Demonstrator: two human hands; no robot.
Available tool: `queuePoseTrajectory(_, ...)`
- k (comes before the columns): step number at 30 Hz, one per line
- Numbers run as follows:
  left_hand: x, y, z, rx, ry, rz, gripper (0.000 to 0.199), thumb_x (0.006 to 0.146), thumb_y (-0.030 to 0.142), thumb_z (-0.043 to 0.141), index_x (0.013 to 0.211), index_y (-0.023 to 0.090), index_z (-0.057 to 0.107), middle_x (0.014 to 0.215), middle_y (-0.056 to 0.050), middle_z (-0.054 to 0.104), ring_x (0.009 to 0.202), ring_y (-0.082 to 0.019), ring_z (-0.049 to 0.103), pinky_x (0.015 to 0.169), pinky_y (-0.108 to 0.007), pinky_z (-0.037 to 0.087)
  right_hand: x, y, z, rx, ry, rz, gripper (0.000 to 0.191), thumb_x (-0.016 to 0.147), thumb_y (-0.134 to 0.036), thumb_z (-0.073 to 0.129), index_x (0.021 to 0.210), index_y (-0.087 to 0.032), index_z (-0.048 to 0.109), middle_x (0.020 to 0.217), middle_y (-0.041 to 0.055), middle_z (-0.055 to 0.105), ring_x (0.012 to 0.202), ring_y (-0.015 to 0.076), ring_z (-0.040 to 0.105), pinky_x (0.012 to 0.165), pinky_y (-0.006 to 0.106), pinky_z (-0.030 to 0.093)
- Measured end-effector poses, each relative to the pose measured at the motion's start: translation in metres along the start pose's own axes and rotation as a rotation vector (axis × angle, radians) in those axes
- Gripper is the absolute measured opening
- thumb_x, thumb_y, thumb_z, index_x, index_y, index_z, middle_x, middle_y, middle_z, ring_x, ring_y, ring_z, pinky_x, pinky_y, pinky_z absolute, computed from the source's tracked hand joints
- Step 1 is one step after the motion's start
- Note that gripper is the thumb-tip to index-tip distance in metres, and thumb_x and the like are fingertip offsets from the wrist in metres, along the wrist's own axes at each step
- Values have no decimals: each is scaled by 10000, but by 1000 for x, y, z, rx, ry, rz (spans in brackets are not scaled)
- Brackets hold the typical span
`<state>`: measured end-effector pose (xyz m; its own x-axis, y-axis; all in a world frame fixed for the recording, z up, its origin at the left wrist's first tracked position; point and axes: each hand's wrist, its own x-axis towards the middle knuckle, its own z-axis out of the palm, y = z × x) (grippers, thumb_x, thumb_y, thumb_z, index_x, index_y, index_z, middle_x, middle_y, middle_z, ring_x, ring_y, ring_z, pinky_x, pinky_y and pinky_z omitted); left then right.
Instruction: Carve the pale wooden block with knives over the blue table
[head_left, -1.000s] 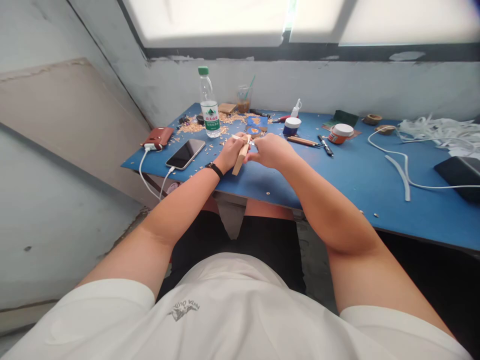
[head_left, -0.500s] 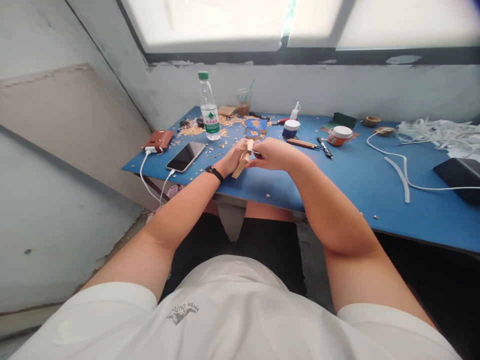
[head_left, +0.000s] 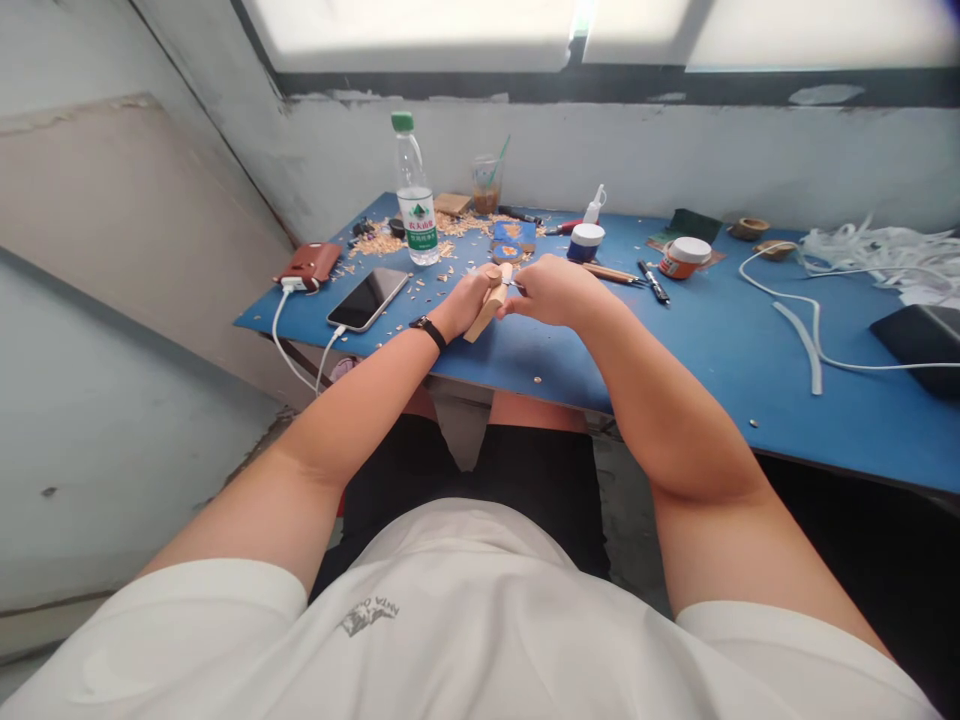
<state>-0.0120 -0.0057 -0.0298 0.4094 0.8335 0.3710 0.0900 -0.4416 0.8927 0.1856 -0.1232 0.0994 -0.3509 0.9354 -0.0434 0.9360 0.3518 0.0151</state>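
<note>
Gripping a wood block (head_left: 486, 314) is the left hand (head_left: 465, 301); the right hand (head_left: 556, 291) clenches a metal tool (head_left: 511, 282); a cup (head_left: 486, 174) holds brown liquid (head_left: 486, 202).

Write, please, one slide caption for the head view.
Left hand grips the wood, right hand holds a blade at it; shavings lie on the table.

Phone (head_left: 368, 299) left of wood (head_left: 484, 315); bottle (head_left: 418, 222) behind

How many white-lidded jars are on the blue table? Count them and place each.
2: a blue jar beyond the right hand, and an orange jar farther right, beside the black pen.
</note>
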Motion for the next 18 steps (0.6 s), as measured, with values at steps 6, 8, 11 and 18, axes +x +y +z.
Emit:
queuePoseTrajectory(6, 1, -3, 3, -49, 13, -132, 523, 1221, 615, 611, 839, 268, 697, 804, -61, 662, 842, -270, 672, 819, -425, 601, 3, 0, 1, -11, 27, 37, 902, 1213, -914, 692, 1337, -58, 947, 1155, 268, 893, 951, 292, 692, 792, 382, 393)
queuePoseTrajectory(8, 0, 1, 8, -95, 26, -174, 545, 1235, 663, 614, 878, 263, 705, 773, -38, 642, 804, -248, 666, 782, -397, 584, 3, 2, 0, -3, 14, 27, 825, 1194, -883, 742, 1306, -91, 946, 1101, 222, 880, 926, 290, 696, 802, 384, 411)
queuePoseTrajectory(11, -5, 8, 15, -153, 13, -217, 574, 1236, 714, 646, 888, 259, 678, 736, -11, 603, 748, -220, 616, 754, -383, 541, -1, 6, -2, 46, -6, -58, 598, 1193, -720, 808, 1227, -137, 936, 985, 128, 831, 877, 255, 665, 825, 379, 418)
queuePoseTrajectory(18, -8, 19, 17, -163, -32, -172, 333, 1126, 435, 821, 905, 240, 665, 837, -4, 653, 802, -189, 616, 791, -351, 560, -11, 7, -8, 99, -36, -124, 301, 1176, -453, 844, 1053, -180, 877, 846, 41, 719, 822, 208, 600, 835, 360, 396)
